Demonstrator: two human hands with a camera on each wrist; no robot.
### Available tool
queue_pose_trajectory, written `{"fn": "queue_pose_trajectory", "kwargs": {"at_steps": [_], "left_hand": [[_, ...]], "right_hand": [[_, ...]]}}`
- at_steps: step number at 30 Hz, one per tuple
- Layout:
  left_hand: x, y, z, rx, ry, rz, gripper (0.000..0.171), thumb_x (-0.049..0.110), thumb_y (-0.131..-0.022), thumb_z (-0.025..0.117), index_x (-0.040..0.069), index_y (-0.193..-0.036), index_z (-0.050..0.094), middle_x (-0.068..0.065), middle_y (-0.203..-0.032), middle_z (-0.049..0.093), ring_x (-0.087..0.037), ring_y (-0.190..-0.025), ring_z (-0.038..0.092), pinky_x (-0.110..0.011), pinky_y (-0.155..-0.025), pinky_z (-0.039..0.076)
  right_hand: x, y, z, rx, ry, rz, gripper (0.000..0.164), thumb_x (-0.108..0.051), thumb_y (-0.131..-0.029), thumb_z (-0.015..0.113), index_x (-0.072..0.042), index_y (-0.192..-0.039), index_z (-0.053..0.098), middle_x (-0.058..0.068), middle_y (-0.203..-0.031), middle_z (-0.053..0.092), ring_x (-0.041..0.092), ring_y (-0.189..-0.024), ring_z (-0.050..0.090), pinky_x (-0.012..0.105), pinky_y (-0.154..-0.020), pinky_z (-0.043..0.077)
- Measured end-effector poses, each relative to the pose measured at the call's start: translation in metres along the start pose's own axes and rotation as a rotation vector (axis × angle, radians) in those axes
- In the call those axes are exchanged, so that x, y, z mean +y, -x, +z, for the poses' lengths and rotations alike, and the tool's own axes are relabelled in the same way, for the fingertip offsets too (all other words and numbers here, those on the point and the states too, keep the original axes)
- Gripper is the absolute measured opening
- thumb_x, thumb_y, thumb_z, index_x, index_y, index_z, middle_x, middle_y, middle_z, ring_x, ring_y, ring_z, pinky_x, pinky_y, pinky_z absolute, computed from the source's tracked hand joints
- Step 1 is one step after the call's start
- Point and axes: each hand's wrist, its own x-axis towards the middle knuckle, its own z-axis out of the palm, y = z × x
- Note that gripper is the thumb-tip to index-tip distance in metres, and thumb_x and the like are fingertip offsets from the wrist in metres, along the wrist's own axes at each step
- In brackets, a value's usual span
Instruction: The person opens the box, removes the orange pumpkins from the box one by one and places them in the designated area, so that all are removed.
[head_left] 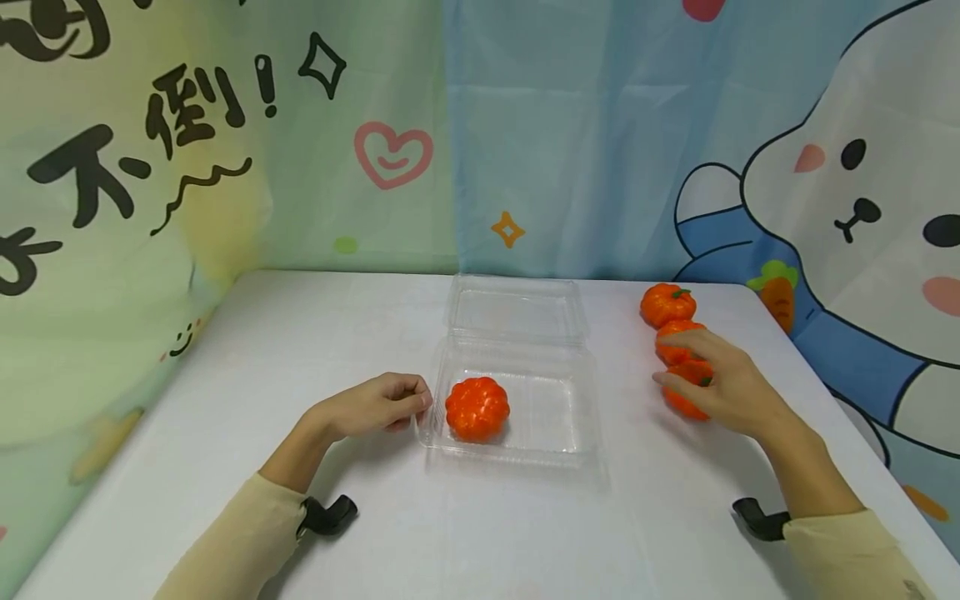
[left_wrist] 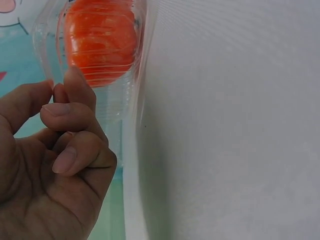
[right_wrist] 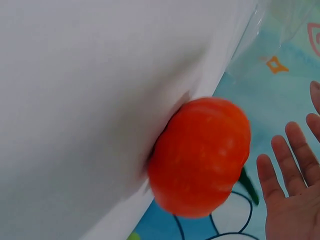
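Note:
A clear plastic clamshell box point(head_left: 547, 417) lies with its lid point(head_left: 517, 308) folded back. In its left half sits an orange toy pumpkin point(head_left: 477, 409). My left hand point(head_left: 378, 406) pinches the box's left rim between thumb and fingertips; the left wrist view shows this pinch close beside the pumpkin. At the right, three more pumpkins stand in a row going back. Over the nearest pumpkin point(head_left: 686, 404) is my right hand point(head_left: 723, 385), fingers extended, partly hiding it and the middle pumpkin point(head_left: 675, 333). The right wrist view shows the straight fingers point(right_wrist: 295, 155) above a green-stemmed pumpkin point(right_wrist: 200, 157).
The farthest pumpkin point(head_left: 666, 305) stands near the back edge of the white table point(head_left: 337, 550). Behind the table hangs a printed curtain point(head_left: 570, 150) with cartoon figures, which also runs down both sides.

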Motion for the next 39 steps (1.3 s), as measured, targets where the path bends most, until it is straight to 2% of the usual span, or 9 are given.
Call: {"fn": "queue_pose_trajectory", "kwargs": {"at_steps": [1, 5, 8, 10, 21, 27, 30, 34, 39], "left_hand": [[0.000, 0.000, 0.000, 0.002, 0.000, 0.000, 0.023, 0.019, -0.108, 0.051, 0.000, -0.099, 0.060, -0.001, -0.067, 0.042, -0.014, -0.060, 0.037, -0.024, -0.059, 0.032], [0.001, 0.000, -0.001, 0.005, -0.004, -0.003, 0.022, 0.020, -0.108, 0.051, 0.001, -0.099, 0.060, -0.001, -0.067, 0.042, -0.014, -0.060, 0.037, -0.024, -0.059, 0.032], [0.002, 0.000, -0.001, 0.000, -0.005, -0.002, 0.023, 0.020, -0.108, 0.051, 0.001, -0.099, 0.060, -0.001, -0.067, 0.042, -0.014, -0.060, 0.037, -0.025, -0.059, 0.032], [0.001, 0.000, -0.001, -0.001, -0.007, -0.004, 0.023, 0.020, -0.108, 0.051, 0.001, -0.099, 0.060, 0.000, -0.067, 0.042, -0.013, -0.060, 0.037, -0.024, -0.059, 0.033], [-0.001, 0.001, 0.001, 0.007, 0.006, -0.005, 0.024, 0.021, -0.109, 0.051, 0.001, -0.099, 0.060, -0.001, -0.068, 0.042, -0.014, -0.060, 0.038, -0.024, -0.058, 0.032], [0.000, 0.002, 0.001, -0.001, 0.002, -0.018, 0.022, 0.019, -0.108, 0.051, 0.001, -0.101, 0.061, 0.000, -0.068, 0.043, -0.014, -0.060, 0.037, -0.023, -0.058, 0.032], [0.002, 0.003, 0.000, 0.001, -0.009, -0.028, 0.021, 0.019, -0.108, 0.051, 0.002, -0.102, 0.062, 0.000, -0.068, 0.043, -0.013, -0.060, 0.037, -0.023, -0.058, 0.032], [0.004, 0.005, -0.001, 0.016, -0.015, -0.031, 0.021, 0.018, -0.108, 0.051, 0.001, -0.101, 0.061, -0.001, -0.068, 0.042, -0.013, -0.059, 0.036, -0.023, -0.057, 0.031], [0.004, 0.006, 0.000, 0.022, 0.001, -0.033, 0.022, 0.019, -0.108, 0.051, 0.001, -0.102, 0.061, -0.002, -0.069, 0.043, -0.013, -0.060, 0.037, -0.023, -0.058, 0.032]], "right_hand": [[-0.002, -0.002, 0.001, -0.006, -0.007, 0.001, 0.047, -0.011, -0.084, 0.086, -0.013, -0.127, 0.067, 0.008, -0.124, 0.067, 0.026, -0.109, 0.060, 0.018, -0.092, 0.047], [-0.009, -0.012, 0.005, -0.023, -0.003, -0.019, 0.047, -0.013, -0.085, 0.085, -0.012, -0.128, 0.067, 0.008, -0.126, 0.067, 0.026, -0.112, 0.060, 0.041, -0.095, 0.053], [-0.014, -0.020, 0.006, -0.036, -0.013, -0.036, 0.047, -0.016, -0.086, 0.085, -0.011, -0.129, 0.067, 0.011, -0.130, 0.066, 0.031, -0.118, 0.059, 0.059, -0.096, 0.050], [-0.018, -0.024, 0.007, -0.047, -0.034, -0.034, 0.047, -0.017, -0.087, 0.084, -0.010, -0.130, 0.067, 0.012, -0.131, 0.066, 0.034, -0.121, 0.058, 0.065, -0.097, 0.047], [-0.038, -0.033, 0.020, -0.081, -0.129, 0.025, 0.044, -0.027, -0.092, 0.080, -0.016, -0.132, 0.065, 0.007, -0.131, 0.065, 0.031, -0.116, 0.058, 0.063, -0.095, 0.048], [-0.042, -0.037, 0.034, -0.056, -0.144, -0.021, 0.044, -0.023, -0.090, 0.082, -0.018, -0.131, 0.067, 0.000, -0.127, 0.066, 0.022, -0.113, 0.060, 0.045, -0.094, 0.051], [-0.046, -0.042, 0.039, -0.045, -0.153, -0.055, 0.045, -0.020, -0.089, 0.083, -0.016, -0.130, 0.067, -0.001, -0.126, 0.067, 0.022, -0.112, 0.061, 0.040, -0.093, 0.052], [-0.053, -0.054, 0.045, -0.044, -0.179, -0.117, 0.045, -0.020, -0.088, 0.083, -0.015, -0.130, 0.067, 0.000, -0.125, 0.067, 0.024, -0.112, 0.063, 0.043, -0.094, 0.054], [-0.061, -0.066, 0.051, -0.080, -0.214, -0.155, 0.046, -0.020, -0.088, 0.083, -0.015, -0.130, 0.067, 0.002, -0.124, 0.067, 0.024, -0.113, 0.063, 0.050, -0.095, 0.054]]}}
